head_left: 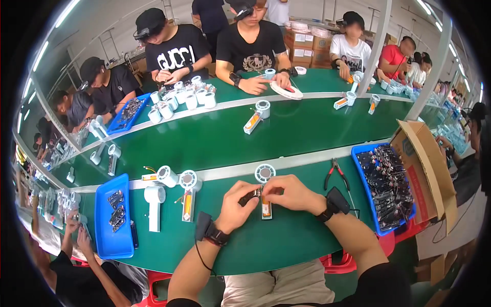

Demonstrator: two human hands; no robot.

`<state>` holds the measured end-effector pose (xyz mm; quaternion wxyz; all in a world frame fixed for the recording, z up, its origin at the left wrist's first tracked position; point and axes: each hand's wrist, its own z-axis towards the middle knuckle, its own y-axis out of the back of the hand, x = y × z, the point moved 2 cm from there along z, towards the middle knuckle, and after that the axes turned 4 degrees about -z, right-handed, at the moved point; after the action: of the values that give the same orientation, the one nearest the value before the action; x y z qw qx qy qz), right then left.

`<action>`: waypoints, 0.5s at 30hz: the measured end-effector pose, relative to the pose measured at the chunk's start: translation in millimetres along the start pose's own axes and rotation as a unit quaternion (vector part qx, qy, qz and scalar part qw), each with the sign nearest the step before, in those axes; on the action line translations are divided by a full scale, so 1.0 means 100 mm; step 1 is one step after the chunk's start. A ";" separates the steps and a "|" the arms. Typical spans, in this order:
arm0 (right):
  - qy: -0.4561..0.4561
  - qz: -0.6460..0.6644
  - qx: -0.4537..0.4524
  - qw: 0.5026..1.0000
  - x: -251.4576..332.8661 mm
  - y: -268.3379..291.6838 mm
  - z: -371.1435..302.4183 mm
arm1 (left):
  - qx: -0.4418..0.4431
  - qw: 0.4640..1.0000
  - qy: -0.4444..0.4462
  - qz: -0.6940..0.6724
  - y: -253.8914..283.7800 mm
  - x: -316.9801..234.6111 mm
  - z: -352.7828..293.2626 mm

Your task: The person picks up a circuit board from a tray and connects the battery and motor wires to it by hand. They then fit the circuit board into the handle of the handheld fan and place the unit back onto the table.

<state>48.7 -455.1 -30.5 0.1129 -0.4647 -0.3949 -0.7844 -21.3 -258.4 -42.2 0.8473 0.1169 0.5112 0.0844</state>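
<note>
In front of me lies a handheld fan body [265, 174], its round head pointing away and its open handle toward me with a yellow-orange battery inside. My left hand [238, 203] pinches a small dark circuit board [249, 197] at the handle's left side. My right hand [292, 193] is closed, thumb and fingertips together over the upper handle; whatever is between them is too small to make out. To the left stand two more fan bodies, one with a battery showing [188, 202] and one with a plain white handle [154, 210]. Another fan body [166, 176] lies behind them.
A blue tray [113, 248] with a few circuit boards is at left. On the right are red-handled pliers [336, 176], a screwdriver-like tool, a blue tray [379, 231] heaped with boards, and a cardboard box [427, 174]. Beyond runs a green conveyor [204, 140] carrying fan bodies; people work across it.
</note>
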 end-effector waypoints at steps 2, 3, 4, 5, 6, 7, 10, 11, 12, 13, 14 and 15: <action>0.003 -0.010 -0.031 0.999 0.02 0.00 0.02 | -0.002 1.000 0.001 0.000 0.02 0.00 -0.02; 0.000 -0.014 -0.045 0.999 0.02 0.01 0.01 | -0.003 1.000 -0.006 0.002 0.01 0.00 -0.01; -0.003 -0.014 -0.045 0.999 0.02 0.00 0.00 | -0.003 1.000 -0.012 0.003 0.01 0.01 -0.01; -0.020 -0.004 -0.049 0.999 0.02 -0.02 -0.01 | -0.002 1.000 -0.016 0.004 0.00 0.02 -0.03; -0.032 0.002 -0.055 0.998 0.04 -0.01 0.02 | -0.002 1.000 -0.017 0.004 -0.01 0.02 -0.03; -0.045 0.010 -0.060 0.997 0.05 -0.01 0.02 | -0.005 1.000 -0.024 0.006 -0.01 0.02 -0.04; -0.102 0.088 -0.054 0.989 -0.01 -0.04 -0.01 | -0.005 0.999 -0.032 0.008 -0.03 0.02 -0.05; -0.132 0.129 -0.051 0.982 -0.05 -0.06 -0.04 | -0.003 1.000 -0.028 0.006 -0.04 0.03 -0.05; -0.138 0.136 -0.051 0.980 -0.07 -0.07 -0.03 | -0.002 1.000 -0.021 0.006 -0.04 0.03 -0.04; -0.134 0.143 -0.036 0.980 -0.08 -0.05 -0.01 | 0.004 1.000 -0.011 0.003 -0.06 0.03 -0.04; -0.131 0.153 -0.022 0.979 -0.11 -0.02 0.02 | 0.014 1.000 0.000 -0.001 -0.06 0.06 -0.01; -0.133 0.165 -0.011 0.977 -0.12 -0.01 0.01 | 0.010 0.999 -0.034 0.025 -0.05 0.07 0.02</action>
<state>55.4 -455.5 -41.0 0.1819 -0.6251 -0.3162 -0.6901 -15.9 -261.3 -48.6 0.8608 0.1408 0.4795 0.0963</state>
